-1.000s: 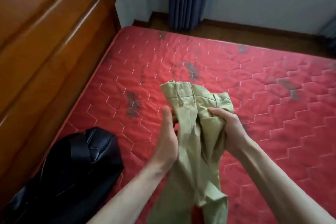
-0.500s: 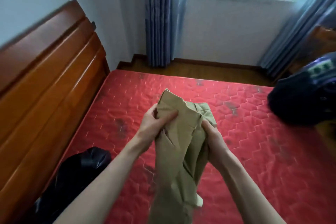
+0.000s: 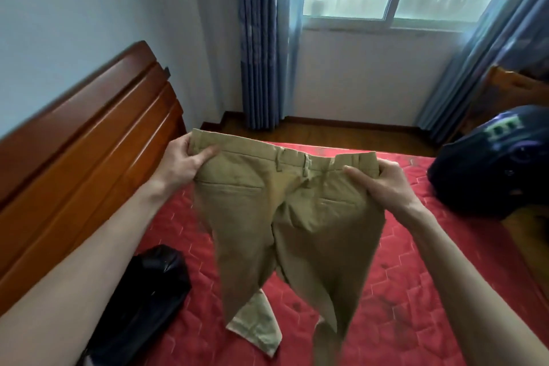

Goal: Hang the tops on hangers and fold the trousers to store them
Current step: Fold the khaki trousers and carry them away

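A wooden headboard (image 3: 86,140) stands at left, a black garment (image 3: 142,300) below it on the red mattress (image 3: 416,291). The left hand (image 3: 181,160) pinches 1 waistband corner of the khaki trousers (image 3: 285,217), held up over the mattress; the right hand (image 3: 383,184) pinches the other. A dark bag (image 3: 490,166) sits far right.

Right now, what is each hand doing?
Left hand: grips one end of the khaki trousers' waistband.
Right hand: grips the other end, fingers curled round it.
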The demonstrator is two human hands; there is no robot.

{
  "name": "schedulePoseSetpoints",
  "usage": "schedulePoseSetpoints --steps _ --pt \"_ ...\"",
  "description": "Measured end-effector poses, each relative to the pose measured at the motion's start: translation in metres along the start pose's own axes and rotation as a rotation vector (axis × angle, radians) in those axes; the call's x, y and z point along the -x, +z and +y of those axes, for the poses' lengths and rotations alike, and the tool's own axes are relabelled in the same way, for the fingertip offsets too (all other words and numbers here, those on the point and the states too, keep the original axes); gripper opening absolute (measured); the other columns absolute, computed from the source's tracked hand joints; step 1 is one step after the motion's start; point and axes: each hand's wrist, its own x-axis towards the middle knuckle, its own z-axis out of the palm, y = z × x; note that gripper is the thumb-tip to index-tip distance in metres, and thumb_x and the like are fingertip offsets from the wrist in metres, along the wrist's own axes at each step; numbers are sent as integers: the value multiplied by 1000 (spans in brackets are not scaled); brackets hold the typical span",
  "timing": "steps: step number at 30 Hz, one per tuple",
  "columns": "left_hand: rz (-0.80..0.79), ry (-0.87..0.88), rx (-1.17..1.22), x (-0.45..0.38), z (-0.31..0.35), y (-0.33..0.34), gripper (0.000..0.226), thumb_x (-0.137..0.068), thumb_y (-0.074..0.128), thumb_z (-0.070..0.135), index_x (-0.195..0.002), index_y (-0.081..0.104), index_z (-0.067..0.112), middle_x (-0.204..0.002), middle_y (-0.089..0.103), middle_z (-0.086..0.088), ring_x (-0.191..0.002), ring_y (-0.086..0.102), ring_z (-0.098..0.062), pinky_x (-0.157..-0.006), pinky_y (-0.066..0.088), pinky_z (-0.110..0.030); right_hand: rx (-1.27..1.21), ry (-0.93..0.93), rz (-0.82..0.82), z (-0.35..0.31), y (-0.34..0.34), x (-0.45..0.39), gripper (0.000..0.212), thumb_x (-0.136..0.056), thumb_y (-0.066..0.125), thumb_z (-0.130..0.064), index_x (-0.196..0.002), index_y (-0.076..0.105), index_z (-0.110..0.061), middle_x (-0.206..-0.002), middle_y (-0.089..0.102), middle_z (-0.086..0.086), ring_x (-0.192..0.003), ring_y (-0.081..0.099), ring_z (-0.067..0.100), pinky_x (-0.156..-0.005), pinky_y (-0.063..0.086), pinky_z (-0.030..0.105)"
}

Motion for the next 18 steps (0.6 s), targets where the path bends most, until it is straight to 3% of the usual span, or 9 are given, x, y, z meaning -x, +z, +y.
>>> schedulePoseSetpoints --steps 4,6,8,11,13,15,18 --pt "-57 90 -134 -27 31 -9 14 -93 74 11 -96 65 1 -79 66 5 -67 59 5 -65 49 -10 242 -86 32 -21 -11 -29 20 -91 80 -27 -73 74 -20 -72 73 -6 -65 60 5 -65 53 37" --pt "4 129 -147 -42 53 -22 18 -95 72 8 -102 64 -6 -86 63 -5 -65 57 6 -66 49 -10 238 -97 116 -39 -31 -49 40 -93 78 -25 -59 56 -17 -57 51 -13 -59 44 10 -62 41 37" --pt "31 182 -143 -53 83 -35 15 -98 69 7 -106 63 -4 -87 62 -5 -67 59 8 -71 50 -13 213 -161 168 -66 -53 -66 39 -96 74 -25 -66 55 -10 -63 43 -7 -65 37 14 -64 36 38" --pt "1 271 -167 -62 126 -49 15 -103 63 15 -109 63 1 -91 68 -4 -79 64 6 -78 52 -14 208 -350 197 -118 -77 -72 20 -102 68 -25 -84 70 -16 -69 55 -12 -69 43 7 -65 41 31" --pt "-56 249 -184 -64 146 -54 26 -106 59 23 -122 63 3 -108 72 -9 -99 67 -6 -91 54 -21 169 -446 180 -146 -84 -63 19 -104 64 -23 -86 70 -25 -66 56 -21 -65 45 -1 -61 39 17" --pt "-115 177 -69 -65 156 -55 26 -108 52 14 -129 61 1 -117 70 -14 -106 66 -17 -99 53 -30 148 -491 131 -161 -87 -55 15 -106 59 -25 -101 72 -23 -74 62 -22 -71 51 -4 -64 41 12" --pt "-123 91 154 -63 166 -51 28 -104 41 -9 -121 62 -1 -97 67 -11 -86 63 -18 -79 56 -22 -40 -507 135 -165 -85 -47 19 -101 52 -18 -102 70 -14 -84 65 -9 -83 55 9 -73 43 22"
